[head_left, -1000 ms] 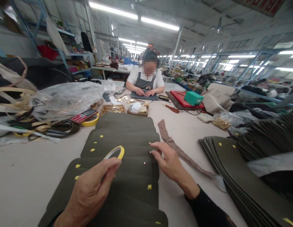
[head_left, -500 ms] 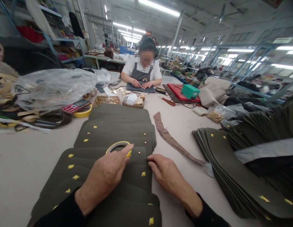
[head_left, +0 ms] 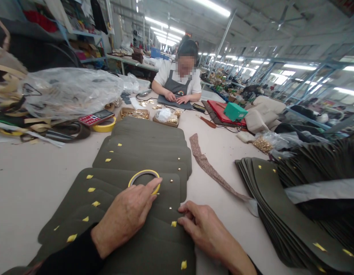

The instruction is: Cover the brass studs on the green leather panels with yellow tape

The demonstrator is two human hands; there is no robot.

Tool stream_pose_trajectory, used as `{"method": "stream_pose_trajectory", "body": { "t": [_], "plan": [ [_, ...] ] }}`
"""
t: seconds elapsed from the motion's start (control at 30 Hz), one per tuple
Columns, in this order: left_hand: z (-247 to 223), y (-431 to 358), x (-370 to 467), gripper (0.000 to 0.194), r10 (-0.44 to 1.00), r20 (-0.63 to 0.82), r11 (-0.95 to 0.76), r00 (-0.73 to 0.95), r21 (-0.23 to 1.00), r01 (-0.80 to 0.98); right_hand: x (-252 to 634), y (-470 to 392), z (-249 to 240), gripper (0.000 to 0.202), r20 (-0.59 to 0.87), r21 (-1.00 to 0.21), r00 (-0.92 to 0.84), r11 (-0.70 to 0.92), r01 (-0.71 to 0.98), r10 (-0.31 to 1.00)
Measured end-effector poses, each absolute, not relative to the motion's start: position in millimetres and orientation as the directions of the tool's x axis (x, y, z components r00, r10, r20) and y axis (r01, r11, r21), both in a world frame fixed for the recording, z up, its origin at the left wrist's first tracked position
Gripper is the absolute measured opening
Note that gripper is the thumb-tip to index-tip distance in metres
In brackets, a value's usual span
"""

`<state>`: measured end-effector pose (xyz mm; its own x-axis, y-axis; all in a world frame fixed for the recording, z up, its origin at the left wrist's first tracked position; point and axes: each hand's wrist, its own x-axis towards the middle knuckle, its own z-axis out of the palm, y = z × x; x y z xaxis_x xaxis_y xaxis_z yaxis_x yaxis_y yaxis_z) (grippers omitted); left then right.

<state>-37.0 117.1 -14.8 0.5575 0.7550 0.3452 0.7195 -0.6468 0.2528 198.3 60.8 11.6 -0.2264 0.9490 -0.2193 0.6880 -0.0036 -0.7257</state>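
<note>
Olive panels (head_left: 108, 185) overlap on a pale worktable (head_left: 219, 156) in a strip-lit workshop.
The left hand (head_left: 125, 215) holds a yellow tape roll (head_left: 143, 171) over them; the right hand (head_left: 208, 229), finger and thumb narrowly parted, is at their edge; an aproned person (head_left: 178, 86) is opposite.

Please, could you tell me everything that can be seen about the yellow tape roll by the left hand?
The tape roll is a narrow ring, yellow outside with a paler, greyish inner side and an open centre. The left hand covers its near part, fingers at its right side. It is above the overlapping dark olive pieces; whether it lies flat or slightly raised, I cannot tell.
</note>
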Motion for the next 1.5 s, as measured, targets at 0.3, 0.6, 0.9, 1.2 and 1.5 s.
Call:
{"method": "stream_pose_trajectory", "body": {
  "t": [0.3,0.6,0.9,1.2,1.5],
  "plan": [
    [-5.5,107.3,-32.7,0.041,0.743,0.36,-0.669,0.565,0.361,0.65,193.2,70.4,12.7,0.011,0.136,-0.733,-0.19,0.227,0.641,0.972],
    [-5.4,99.7,-27.0,0.041,0.7,0.418,-0.713,0.579,0.359,0.602,170.0,84.9,15.3,0.017,0.48,-0.516,-0.45,0.657,0.55,0.754],
    [4.6,91.8,-21.2,0.027,0.71,0.366,-0.703,0.602,0.417,0.575,166.8,82.4,8.0,0.017,0.573,-0.429,-0.413,0.688,0.585,0.708],
    [23.8,85.2,-15.0,0.013,0.739,0.373,-0.67,0.56,0.329,0.666,166.1,76.9,11.9,0.013,0.464,-0.654,-0.258,0.524,0.546,0.847],
    [20.6,76.7,-21.5,0.018,0.676,0.504,-0.71,0.537,0.249,0.659,179.5,97.4,7.1,0.026,-0.245,-0.957,-0.01,-0.24,0.164,0.969]
  ]
}}
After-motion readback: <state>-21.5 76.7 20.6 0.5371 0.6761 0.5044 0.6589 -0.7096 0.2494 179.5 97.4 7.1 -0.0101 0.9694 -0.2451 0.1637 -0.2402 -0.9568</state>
